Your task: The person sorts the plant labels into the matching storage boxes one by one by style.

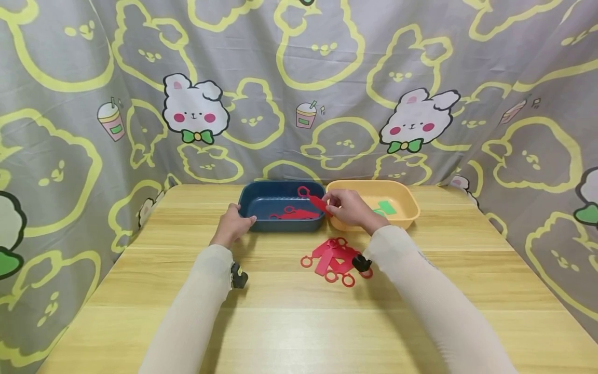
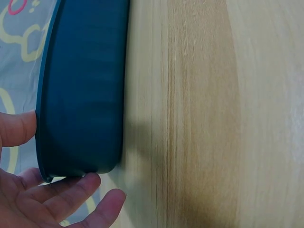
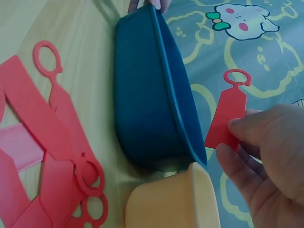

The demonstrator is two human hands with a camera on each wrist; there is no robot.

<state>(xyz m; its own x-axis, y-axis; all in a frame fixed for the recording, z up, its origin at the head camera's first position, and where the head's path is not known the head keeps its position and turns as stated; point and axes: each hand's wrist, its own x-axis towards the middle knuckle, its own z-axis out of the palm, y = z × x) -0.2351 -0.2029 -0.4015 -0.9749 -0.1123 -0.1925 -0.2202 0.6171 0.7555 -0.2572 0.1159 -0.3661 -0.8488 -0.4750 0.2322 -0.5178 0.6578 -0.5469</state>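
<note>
A red plastic tag with a ring at its end is pinched between the thumb and fingers of my right hand, above the meeting rims of two bins. The right wrist view shows the tag with its ring pointing up. My left hand grips the left end of the dark blue bin, thumb at the rim and fingers against the end wall. Several red tags lie inside that bin. On the table, in front of the bins, is a pile of similar red tags.
A yellow-orange bin stands against the blue bin's right side, with green tags inside. Both bins sit on a wooden table near its back edge. A patterned curtain hangs behind and along the sides.
</note>
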